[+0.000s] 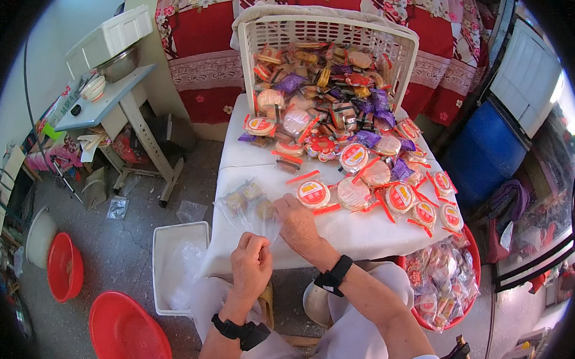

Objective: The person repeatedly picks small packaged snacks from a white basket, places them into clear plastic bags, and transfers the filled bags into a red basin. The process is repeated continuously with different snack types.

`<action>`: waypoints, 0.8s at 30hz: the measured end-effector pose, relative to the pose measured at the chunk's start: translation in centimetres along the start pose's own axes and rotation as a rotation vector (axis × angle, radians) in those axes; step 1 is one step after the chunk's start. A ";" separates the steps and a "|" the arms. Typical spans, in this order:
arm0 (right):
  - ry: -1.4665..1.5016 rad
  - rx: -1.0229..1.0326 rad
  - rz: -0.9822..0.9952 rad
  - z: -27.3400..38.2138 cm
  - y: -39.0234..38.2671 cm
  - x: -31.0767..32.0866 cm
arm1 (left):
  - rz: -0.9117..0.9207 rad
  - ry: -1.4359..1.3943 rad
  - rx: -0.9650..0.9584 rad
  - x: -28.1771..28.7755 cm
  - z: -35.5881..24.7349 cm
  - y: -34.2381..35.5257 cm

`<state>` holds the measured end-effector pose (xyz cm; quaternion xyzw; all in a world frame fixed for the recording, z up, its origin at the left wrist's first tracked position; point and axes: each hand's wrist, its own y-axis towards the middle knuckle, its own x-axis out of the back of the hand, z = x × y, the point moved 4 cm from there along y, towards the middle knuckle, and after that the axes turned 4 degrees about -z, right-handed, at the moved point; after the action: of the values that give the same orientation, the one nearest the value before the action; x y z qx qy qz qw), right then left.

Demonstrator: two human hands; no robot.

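Note:
A clear plastic bag (241,213) with small yellowish packets inside lies at the near left of the white-covered table (243,171). My left hand (252,258) is closed, pinching the bag's near edge. My right hand (297,225) is at the bag's right side with fingers curled; what exactly they grip is partly hidden. Individually wrapped round wafers (312,193) with red-and-white labels lie just beyond my right hand, among purple and other small packets (366,138) spilling from a white plastic basket (409,47) tipped on its side.
A red basin (440,276) of filled bags stands at lower right, a white tub (178,268) of clear bags at left. Two red basins (127,326) sit on the floor. A small side table (108,95) stands back left, a blue barrel (474,159) at right.

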<state>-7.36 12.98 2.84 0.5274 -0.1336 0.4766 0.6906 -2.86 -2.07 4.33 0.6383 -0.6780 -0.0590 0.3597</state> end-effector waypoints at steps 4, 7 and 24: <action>-0.138 -0.134 0.090 -0.3 0.1 -0.4 | -0.022 0.027 -0.002 0.2 0.2 0.1; -0.215 -0.128 0.249 0.1 0.1 0.4 | 0.014 0.123 0.046 -0.3 0.6 -0.1; -0.313 -0.084 0.287 -8.0 10.3 -1.5 | 0.254 0.411 0.073 -1.7 1.8 0.0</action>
<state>-18.85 18.97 4.74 0.5414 -0.3327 0.4764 0.6077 -3.97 -1.25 2.28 0.5593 -0.6671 0.1421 0.4712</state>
